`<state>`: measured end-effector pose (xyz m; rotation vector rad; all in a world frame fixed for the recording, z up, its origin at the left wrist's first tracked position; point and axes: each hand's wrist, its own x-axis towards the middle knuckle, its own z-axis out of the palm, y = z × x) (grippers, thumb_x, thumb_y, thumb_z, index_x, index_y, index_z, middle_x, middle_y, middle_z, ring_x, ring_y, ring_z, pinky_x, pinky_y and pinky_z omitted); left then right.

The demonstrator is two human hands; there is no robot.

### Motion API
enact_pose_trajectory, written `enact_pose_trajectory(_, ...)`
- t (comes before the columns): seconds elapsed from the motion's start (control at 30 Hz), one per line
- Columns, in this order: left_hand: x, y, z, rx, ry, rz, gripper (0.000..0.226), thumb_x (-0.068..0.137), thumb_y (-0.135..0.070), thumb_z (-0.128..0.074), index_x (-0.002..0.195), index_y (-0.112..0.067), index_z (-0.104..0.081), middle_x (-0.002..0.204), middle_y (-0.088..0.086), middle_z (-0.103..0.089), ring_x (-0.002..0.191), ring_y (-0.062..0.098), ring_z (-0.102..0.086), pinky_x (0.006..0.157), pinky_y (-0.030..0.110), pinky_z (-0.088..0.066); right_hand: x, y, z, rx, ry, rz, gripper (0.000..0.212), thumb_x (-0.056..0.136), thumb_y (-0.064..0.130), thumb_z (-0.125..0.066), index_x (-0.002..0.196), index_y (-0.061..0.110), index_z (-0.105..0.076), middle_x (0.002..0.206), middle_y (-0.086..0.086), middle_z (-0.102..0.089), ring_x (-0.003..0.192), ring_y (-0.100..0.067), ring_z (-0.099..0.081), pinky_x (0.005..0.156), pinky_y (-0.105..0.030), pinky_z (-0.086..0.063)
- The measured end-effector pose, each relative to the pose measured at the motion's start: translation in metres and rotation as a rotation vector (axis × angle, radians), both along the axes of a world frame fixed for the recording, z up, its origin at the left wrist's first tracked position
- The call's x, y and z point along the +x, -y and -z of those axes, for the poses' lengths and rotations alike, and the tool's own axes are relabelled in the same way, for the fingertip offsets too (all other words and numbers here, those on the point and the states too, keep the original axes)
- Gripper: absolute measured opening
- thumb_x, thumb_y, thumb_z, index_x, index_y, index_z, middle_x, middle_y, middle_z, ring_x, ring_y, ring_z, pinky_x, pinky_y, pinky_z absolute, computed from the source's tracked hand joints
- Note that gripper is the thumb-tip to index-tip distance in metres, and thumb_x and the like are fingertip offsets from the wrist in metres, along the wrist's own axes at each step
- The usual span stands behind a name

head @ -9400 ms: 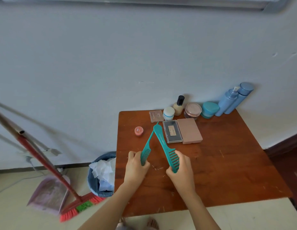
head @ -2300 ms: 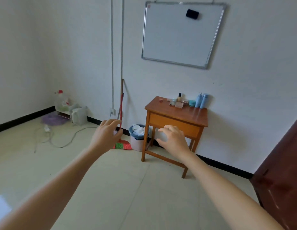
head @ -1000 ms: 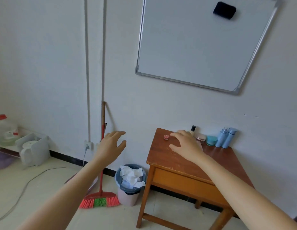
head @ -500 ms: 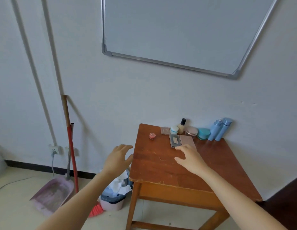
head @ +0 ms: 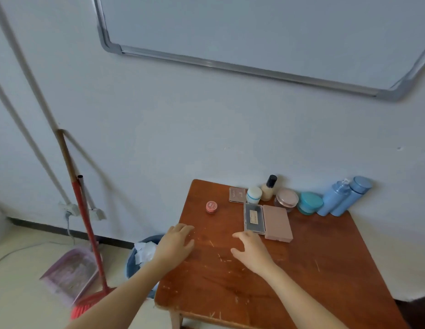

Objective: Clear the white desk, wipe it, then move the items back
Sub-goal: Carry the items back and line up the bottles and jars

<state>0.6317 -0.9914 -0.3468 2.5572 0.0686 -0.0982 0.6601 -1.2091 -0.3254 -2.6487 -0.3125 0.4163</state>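
whiteboard (head: 254, 32) cropped up top, bin (head: 131, 263) half hidden behind the wooden table (head: 313, 269), left hand (head: 174, 243) and right hand (head: 250, 250) both empty, fingers loosely spread over the wood, contact hard to tell, makeup items (head: 276, 223) bunched at the table's 1 o'clock by the wall

Along the worktop's (head: 301, 269) back, bottles (head: 342, 198) and jars (head: 286, 200) are standing, cases (head: 276, 223) lying before them; a bin (head: 130, 267) is sitting leftward, a broom (head: 88, 222) farther left.

Near bench (head: 313, 281): bare wood, open to the right
Back edge: jars (head: 286, 200) and bottles (head: 334, 200) line the wall
Middle: two cases (head: 276, 222) just beyond the right hand (head: 251, 251)
Left side: bin (head: 133, 262) beside bench
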Motion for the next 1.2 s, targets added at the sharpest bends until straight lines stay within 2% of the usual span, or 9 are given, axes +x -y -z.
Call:
enact_pose_trajectory(0.17, 0.041, -0.006, 0.011, 0.113, -0.027, 0.132, 0.045, 0.093, -0.029, -0.042, 0.137, -0.021, -0.036, 0.141, -0.001, -0.038, 0.126, 0.018, -0.038, 0.102, 0.032, -0.037, 0.025, -0.015, 0.017, -0.025, 0.005, 0.035, 0.042, 0.089, 0.031, -0.054, 0.13, 0.025, -0.045, 0.135, 0.0, -0.043, 0.127, -0.016, -0.037, 0.104, -0.03, -0.035)
enact_pose_trajectory(0.33, 0.086, 0.003, 0.02, 0.135, -0.038, 0.179, 0.048, 0.091, -0.03, -0.043, 0.137, -0.023, -0.033, 0.143, -0.001, -0.034, 0.125, 0.018, -0.038, 0.101, 0.031, -0.037, 0.045, -0.027, 0.026, -0.044, 0.014, 0.102, 0.044, 0.089, 0.032, -0.054, 0.131, 0.028, -0.043, 0.137, 0.003, -0.04, 0.128, -0.013, -0.035, 0.105, -0.028, -0.034)
enact_pose_trajectory(0.6, 0.127, 0.031, 0.036, 0.2, -0.08, 0.243, 0.059, 0.089, -0.025, -0.046, 0.142, -0.032, -0.022, 0.153, -0.003, -0.015, 0.138, 0.023, -0.018, 0.111, 0.039, -0.024, 0.09, -0.006, 0.026, -0.095, 0.063, 0.05, 0.047, 0.091, 0.03, -0.05, 0.136, 0.027, -0.036, 0.147, 0.0, -0.029, 0.136, -0.017, -0.025, 0.109, -0.031, -0.029)
enact_pose_trajectory(0.77, 0.138, 0.038, 0.039, 0.272, -0.094, 0.298, 0.045, 0.091, -0.017, -0.04, 0.135, -0.028, -0.039, 0.152, -0.004, -0.019, 0.135, 0.024, -0.021, 0.108, 0.039, -0.026, 0.125, -0.005, 0.022, -0.089, 0.13, -0.031, 0.047, 0.091, 0.028, -0.049, 0.136, 0.025, -0.036, 0.146, -0.003, -0.029, 0.134, -0.019, -0.027, 0.105, -0.032, -0.032)
enact_pose_trajectory(0.97, 0.112, 0.018, 0.044, 0.259, -0.066, 0.229, 0.046, 0.094, -0.012, -0.031, 0.136, -0.031, -0.038, 0.149, -0.005, -0.024, 0.131, 0.02, -0.025, 0.105, 0.034, -0.028, 0.17, -0.026, 0.029, -0.241, 0.171, -0.158, 0.052, 0.089, 0.021, -0.048, 0.138, 0.018, -0.03, 0.143, -0.009, -0.031, 0.131, -0.027, -0.026, 0.107, -0.035, -0.029)
enact_pose_trajectory(1.1, 0.096, 0.008, 0.042, 0.18, -0.032, 0.117, 0.041, 0.097, -0.022, -0.029, 0.136, -0.033, -0.038, 0.143, -0.01, -0.033, 0.125, 0.013, -0.033, 0.105, 0.028, -0.032, 0.182, -0.037, 0.036, -0.349, 0.08, -0.152, 0.056, 0.087, 0.019, -0.049, 0.137, 0.019, -0.025, 0.143, -0.016, -0.027, 0.131, -0.034, -0.023, 0.107, -0.04, -0.028)
enact_pose_trajectory(1.2, 0.084, 0.003, 0.039, 0.128, -0.014, 0.043, 0.043, 0.095, -0.025, -0.036, 0.137, -0.032, -0.036, 0.138, -0.01, -0.038, 0.123, 0.01, -0.037, 0.102, 0.025, -0.036, 0.177, -0.044, 0.04, -0.422, 0.089, -0.207, 0.062, 0.087, 0.023, -0.05, 0.14, 0.021, -0.019, 0.146, -0.016, -0.022, 0.13, -0.038, -0.021, 0.105, -0.041, -0.03)
